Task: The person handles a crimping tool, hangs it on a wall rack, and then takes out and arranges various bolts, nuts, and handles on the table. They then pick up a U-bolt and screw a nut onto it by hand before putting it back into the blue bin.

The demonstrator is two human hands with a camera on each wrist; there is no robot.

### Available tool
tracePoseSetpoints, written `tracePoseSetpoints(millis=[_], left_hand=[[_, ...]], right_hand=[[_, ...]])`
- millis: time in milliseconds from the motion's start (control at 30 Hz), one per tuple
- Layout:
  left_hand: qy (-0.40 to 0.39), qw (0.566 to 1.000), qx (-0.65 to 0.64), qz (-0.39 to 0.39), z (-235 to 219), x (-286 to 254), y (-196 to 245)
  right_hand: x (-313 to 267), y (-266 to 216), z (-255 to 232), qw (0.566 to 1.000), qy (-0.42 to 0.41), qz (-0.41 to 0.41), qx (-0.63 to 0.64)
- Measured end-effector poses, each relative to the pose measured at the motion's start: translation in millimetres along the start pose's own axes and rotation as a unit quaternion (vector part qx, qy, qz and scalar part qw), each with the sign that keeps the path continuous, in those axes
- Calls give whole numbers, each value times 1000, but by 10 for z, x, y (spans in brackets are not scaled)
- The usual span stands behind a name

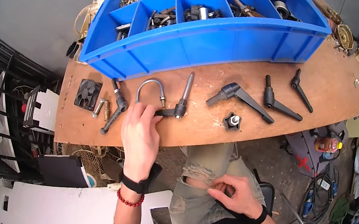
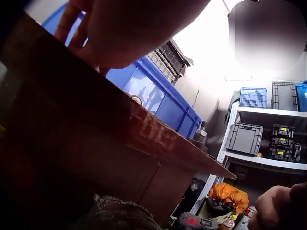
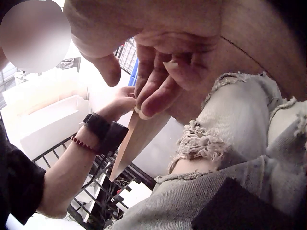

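Note:
My left hand [image 1: 141, 131] is at the front of the wooden table [image 1: 185, 134], palm down, fingers reaching forward. Its fingertips cover the lower end of a steel U-bolt [image 1: 139, 91]. Beside the index finger lies the black handle of a clamping lever [image 1: 180, 108], whose long threaded stud points away. Left of the hand is another clamping lever [image 1: 118, 103], then a hex bolt [image 1: 98, 108], a brass-coloured bolt [image 1: 106, 111] and a black cooling fan [image 1: 88, 94]. My right hand [image 1: 238, 195] hovers over my knee, fingers loosely curled, nothing in them.
A blue compartment bin [image 1: 229, 49] full of hardware spans the table's back. To the right lie a large clamping lever [image 1: 253, 105], two smaller clamping levers [image 1: 270, 99] and a black star knob [image 1: 232, 121]. A drink bottle [image 1: 327, 145] and cables [image 1: 310, 202] are beyond the table's right edge.

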State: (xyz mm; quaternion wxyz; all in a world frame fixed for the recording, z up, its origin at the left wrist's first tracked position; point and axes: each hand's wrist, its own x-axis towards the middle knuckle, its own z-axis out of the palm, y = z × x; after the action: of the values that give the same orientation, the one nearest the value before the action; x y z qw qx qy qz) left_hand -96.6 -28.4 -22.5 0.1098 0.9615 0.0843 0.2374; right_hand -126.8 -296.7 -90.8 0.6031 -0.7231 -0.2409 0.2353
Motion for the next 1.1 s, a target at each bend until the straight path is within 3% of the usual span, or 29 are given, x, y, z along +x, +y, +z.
tracePoseSetpoints(millis=[200,300,433,533,633,933,1000,1033,1100], left_hand=[[17,1000,-15,8,57,176,-79],[23,1000,-13,-8,92,193,-85],[9,999,-27,-23,63,183,-34],[-1,998,-46,-36,31,140,44],[44,998,-25,29,-55,97,209],[-84,966,-236,58,-188,114,566],[-125,951,-281,42,-200,209,608],[-123,947,-285,80,-174,292,568],[-130,904,-406,4,-95,469,591]], right_hand=[[17,47,-50,1000,18,-14,9],[73,24,-144,992,92,-80,-17],[207,-123,-367,954,194,-175,-147],[328,-297,-531,939,219,-179,-194],[485,-516,-622,940,216,-148,-217],[1006,-667,-790,923,99,-169,-331],[1131,-733,-830,947,101,-181,-246],[1210,-785,-851,956,102,-187,-204],[1389,-936,-888,976,89,-170,-100]])
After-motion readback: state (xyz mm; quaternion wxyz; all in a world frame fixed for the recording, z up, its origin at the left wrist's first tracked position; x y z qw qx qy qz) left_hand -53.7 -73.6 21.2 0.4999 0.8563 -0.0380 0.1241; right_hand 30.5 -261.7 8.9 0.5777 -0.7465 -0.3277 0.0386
